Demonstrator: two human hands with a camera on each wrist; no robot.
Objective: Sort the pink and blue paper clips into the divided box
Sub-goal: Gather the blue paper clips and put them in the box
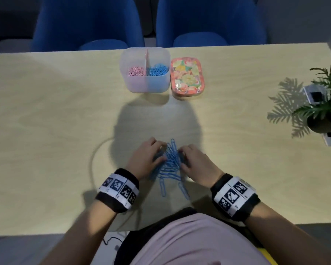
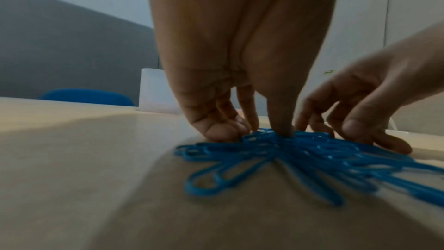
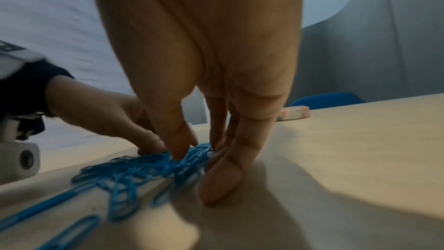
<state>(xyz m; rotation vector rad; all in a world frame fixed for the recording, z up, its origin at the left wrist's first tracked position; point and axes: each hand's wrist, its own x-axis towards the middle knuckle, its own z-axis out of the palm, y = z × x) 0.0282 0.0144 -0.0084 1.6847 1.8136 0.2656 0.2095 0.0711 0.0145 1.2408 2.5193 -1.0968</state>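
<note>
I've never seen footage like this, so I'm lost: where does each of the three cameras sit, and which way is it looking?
Head: worn on the head, looking down and forward at the table, divided box and blue paper clips; both forearms, left hand and right hand show.
Left wrist: low over the table, looking along the left hand at the clips; fingertips touch them.
Right wrist: looking along the right hand at the clips.
Shared: both wrist views show the clip pile and the opposite hand.

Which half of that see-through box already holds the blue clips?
The right-hand half of the translucent plastic divided box: the blue paper clips lie there, right of the upright divider, nearer the floral tin. The left half holds pink paper clips.
</note>
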